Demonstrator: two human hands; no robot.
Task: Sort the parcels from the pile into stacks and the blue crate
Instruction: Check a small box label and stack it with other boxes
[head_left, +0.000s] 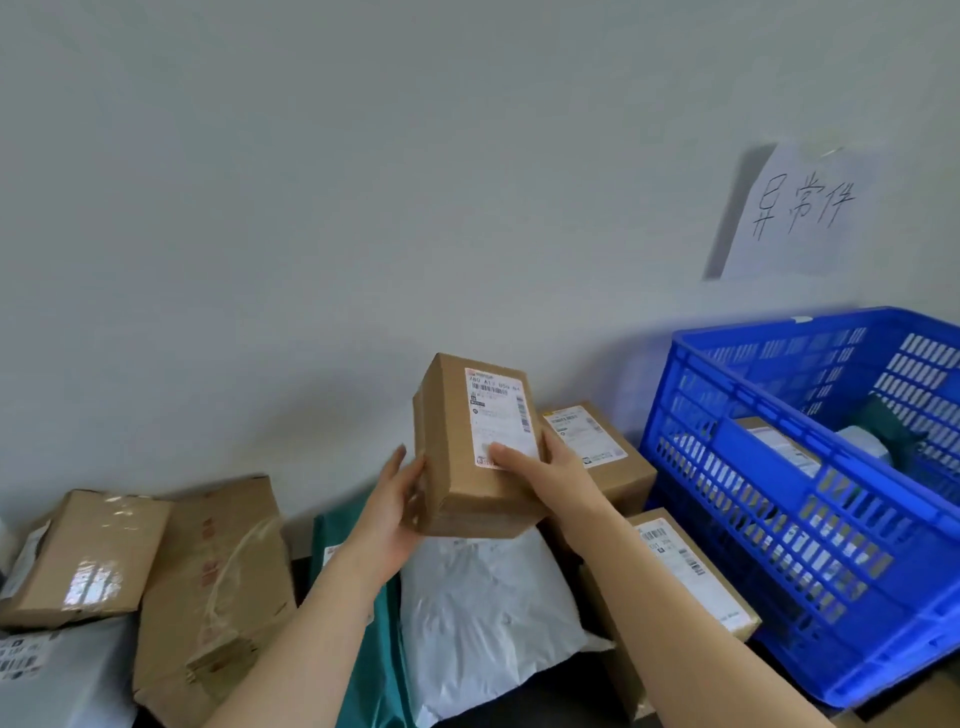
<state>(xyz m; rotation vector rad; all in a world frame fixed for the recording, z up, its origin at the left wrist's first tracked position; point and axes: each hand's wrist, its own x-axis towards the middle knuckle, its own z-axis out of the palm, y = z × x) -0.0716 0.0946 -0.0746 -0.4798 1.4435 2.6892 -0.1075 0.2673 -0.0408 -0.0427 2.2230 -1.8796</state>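
Note:
A small brown cardboard box (467, 452) with a white shipping label is held up in the middle, above the pile. My left hand (397, 512) grips its left side and bottom; my right hand (545, 475) holds its right side, thumb pressed on the label. The blue crate (810, 525) stands at the right against the wall, with a boxed parcel (779, 447) and a dark green bag (893, 426) inside. Below the held box lie a white poly bag (488, 613) and a green bag (374, 675).
Two brown boxes (597, 447) (691, 577) lie between my right arm and the crate. At the left sit taped cardboard boxes (83, 556) (218, 587) and a grey bag (57, 670). A handwritten paper sign (800, 208) hangs on the wall above the crate.

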